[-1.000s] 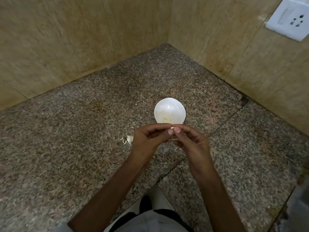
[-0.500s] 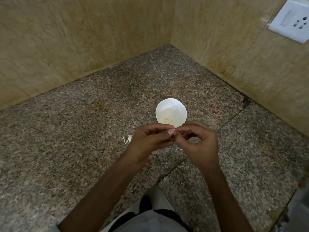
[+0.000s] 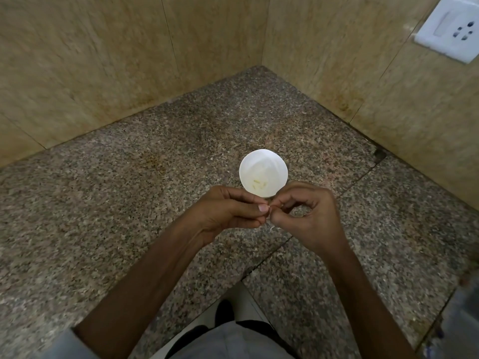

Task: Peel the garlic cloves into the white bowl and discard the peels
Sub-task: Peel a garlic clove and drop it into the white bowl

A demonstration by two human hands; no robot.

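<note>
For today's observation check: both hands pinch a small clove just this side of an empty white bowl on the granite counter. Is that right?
No: the head view shows a few pale pieces in the white bowl. The rest stands.

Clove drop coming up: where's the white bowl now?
Head view, centre: the white bowl sits on the granite counter, just beyond the left hand and right hand.

The bowl (image 3: 249, 164) was plain white, its cloves (image 3: 259, 181) pale yellow. The counter (image 3: 129, 193) was speckled grey-brown; the wall tiles (image 3: 90, 60) were mottled tan.
</note>
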